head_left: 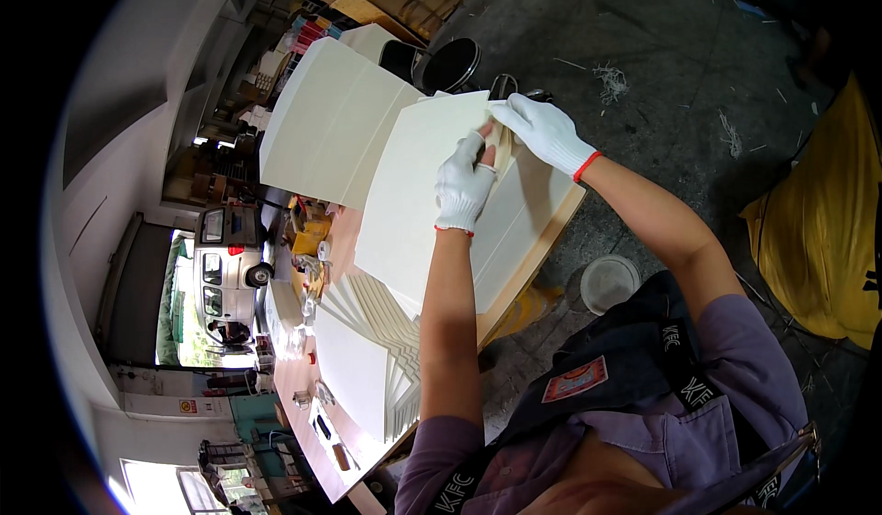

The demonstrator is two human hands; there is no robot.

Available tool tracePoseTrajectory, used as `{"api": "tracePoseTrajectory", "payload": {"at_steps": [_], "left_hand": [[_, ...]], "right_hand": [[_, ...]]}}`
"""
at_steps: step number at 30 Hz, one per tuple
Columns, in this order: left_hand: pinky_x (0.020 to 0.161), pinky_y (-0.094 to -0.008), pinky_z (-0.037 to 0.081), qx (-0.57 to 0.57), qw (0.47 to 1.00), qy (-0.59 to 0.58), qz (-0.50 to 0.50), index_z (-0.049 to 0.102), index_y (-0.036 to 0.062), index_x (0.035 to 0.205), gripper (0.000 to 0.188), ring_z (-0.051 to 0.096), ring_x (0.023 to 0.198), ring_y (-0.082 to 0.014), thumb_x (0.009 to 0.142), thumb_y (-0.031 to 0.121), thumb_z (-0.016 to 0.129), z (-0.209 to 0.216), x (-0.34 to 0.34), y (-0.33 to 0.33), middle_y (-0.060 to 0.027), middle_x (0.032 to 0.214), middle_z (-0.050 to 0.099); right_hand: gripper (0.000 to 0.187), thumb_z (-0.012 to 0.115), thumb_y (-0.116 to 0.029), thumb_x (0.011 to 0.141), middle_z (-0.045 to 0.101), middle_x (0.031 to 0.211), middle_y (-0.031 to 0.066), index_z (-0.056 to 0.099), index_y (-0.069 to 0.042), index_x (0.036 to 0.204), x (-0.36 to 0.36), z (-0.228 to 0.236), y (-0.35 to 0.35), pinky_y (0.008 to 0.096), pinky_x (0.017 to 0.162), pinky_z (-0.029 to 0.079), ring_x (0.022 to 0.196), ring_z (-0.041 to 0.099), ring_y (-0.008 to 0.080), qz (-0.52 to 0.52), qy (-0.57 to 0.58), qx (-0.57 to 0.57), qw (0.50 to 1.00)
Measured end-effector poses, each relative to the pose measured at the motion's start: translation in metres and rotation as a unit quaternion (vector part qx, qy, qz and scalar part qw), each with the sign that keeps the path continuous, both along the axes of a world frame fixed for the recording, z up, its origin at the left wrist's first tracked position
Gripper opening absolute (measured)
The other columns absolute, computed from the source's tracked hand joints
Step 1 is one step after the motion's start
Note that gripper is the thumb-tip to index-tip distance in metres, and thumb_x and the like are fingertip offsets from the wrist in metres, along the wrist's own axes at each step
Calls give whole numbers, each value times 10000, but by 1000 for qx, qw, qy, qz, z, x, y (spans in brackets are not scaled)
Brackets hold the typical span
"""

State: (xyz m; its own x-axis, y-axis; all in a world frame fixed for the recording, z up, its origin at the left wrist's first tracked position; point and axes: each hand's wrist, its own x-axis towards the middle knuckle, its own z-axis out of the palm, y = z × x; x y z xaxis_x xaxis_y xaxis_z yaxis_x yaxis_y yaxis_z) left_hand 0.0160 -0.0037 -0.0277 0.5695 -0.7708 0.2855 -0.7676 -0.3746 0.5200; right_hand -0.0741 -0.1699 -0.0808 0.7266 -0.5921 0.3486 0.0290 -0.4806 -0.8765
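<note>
A large white board (413, 189) stands tilted over the table, and both my hands are at its right edge. My left hand (466, 189), in a white knitted glove with bare thumb and fingertip showing, closes on that edge. My right hand (548, 135), gloved in white with a red cuff, pinches the board near its far right corner; its fingertips are partly hidden. Below the hands lies another white board (521, 230) with long crease lines. Nearer on the left, a fanned pile of white boards (354, 354) rests on the table.
A pale creased board (335, 124) stands at the far left. The wooden table (344, 483) holds a phone (322, 426) and small items. Beyond it is a round black stool (452, 63). On the floor at right are a white bucket (609, 283), a yellow cover (818, 239) and scraps (610, 83).
</note>
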Motion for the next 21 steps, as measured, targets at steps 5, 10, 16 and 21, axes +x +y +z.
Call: {"api": "tracePoseTrajectory", "payload": {"at_steps": [5, 10, 16, 21], "left_hand": [[869, -402, 564, 6, 999, -42, -18, 721, 222, 1265, 310, 728, 962, -333, 955, 223, 748, -4, 6, 3, -125, 1089, 721], [833, -360, 540, 36, 998, -47, -7, 729, 173, 1269, 347, 658, 878, -238, 928, 199, 783, 0, -4, 1, -98, 1001, 701], [835, -375, 555, 11, 999, -45, -26, 715, 209, 1316, 340, 691, 900, -279, 976, 197, 719, -3, 0, 1, -109, 1054, 704], [813, -395, 564, 13, 999, -27, -12, 692, 254, 1363, 351, 729, 888, -310, 1042, 161, 584, 4, -5, 5, -116, 1076, 712]], "right_hand": [[492, 440, -546, 1080, 724, 959, 197, 651, -102, 1103, -1, -1, 0, 510, 795, 506, 946, 694, 419, -1, 9, -9, 1000], [489, 436, -546, 1081, 718, 949, 203, 640, -101, 1097, -1, -3, 1, 514, 793, 503, 943, 692, 423, -3, 0, -1, 1000], [526, 464, -582, 1056, 717, 916, 187, 645, -90, 1020, -4, 0, -7, 512, 774, 506, 910, 699, 411, 11, -1, 8, 1000], [435, 558, -518, 1024, 689, 851, 129, 648, -102, 936, -27, 7, -28, 468, 713, 527, 823, 695, 344, 17, 111, -239, 964]]}}
